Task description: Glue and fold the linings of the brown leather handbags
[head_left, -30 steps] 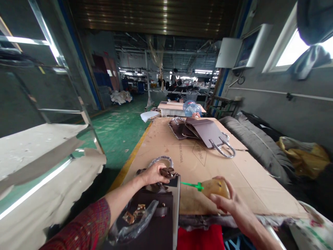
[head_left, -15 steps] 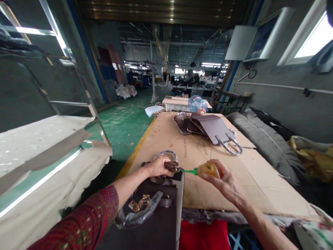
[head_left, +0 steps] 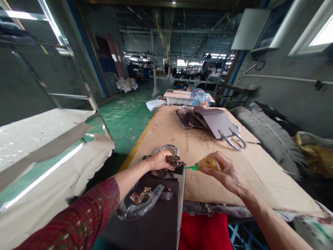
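A dark brown handbag (head_left: 161,211) lies before me at the near left of the table, with a plastic-wrapped handle and gold-coloured metal fittings (head_left: 142,195) on it. My left hand (head_left: 160,160) is closed on a bunch of brown strap-like pieces (head_left: 174,161) above the bag's far end. My right hand (head_left: 226,172) grips a small yellow glue bottle (head_left: 207,164), tilted on its side. The bottle's thin green nozzle (head_left: 191,167) points left, its tip close to the brown pieces; whether it touches them I cannot tell.
Cardboard (head_left: 166,128) covers the table. More brown bags (head_left: 213,121) with wrapped handles lie farther back, before a blue water jug (head_left: 199,98). A metal rack (head_left: 97,119) stands left, and grey rolled material (head_left: 270,139) lies along the right side.
The camera view has tilted down slightly. Both hands keep their holds, and the nozzle tip has drawn slightly away from the brown pieces.
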Demonstrator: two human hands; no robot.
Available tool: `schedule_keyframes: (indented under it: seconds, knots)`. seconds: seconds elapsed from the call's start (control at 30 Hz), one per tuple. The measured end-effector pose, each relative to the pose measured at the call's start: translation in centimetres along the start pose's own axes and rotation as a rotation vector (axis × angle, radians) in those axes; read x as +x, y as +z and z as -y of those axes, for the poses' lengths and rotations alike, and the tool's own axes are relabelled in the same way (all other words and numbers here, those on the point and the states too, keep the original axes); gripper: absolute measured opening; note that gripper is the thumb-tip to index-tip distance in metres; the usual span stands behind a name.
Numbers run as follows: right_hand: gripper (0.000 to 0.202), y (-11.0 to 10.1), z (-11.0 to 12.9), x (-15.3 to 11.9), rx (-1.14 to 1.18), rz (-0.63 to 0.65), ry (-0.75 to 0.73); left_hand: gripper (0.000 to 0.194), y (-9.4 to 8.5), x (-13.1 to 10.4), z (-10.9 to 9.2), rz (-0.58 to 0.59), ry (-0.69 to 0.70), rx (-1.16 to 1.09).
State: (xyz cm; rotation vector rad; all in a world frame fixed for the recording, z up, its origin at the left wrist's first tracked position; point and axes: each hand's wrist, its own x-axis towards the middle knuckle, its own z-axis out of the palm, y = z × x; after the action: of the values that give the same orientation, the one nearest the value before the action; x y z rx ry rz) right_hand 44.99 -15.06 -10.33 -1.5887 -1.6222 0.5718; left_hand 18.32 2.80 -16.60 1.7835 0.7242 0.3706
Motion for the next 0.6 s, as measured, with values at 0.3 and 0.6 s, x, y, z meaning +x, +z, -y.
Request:
schedule_keyframes:
  seconds: [0.3,0.6]
  knots:
    - [0.03,-0.3,-0.04,0.26,-0.082,0.038,-0.101,0.031,-0.02,0.0,-0.26,0.017,0.006,0.033]
    - [0.025,-0.31,0.29,0.7,-0.096,0.066,-0.164,0.031,-0.05,0.13,-0.13,0.012,0.027,0.059]
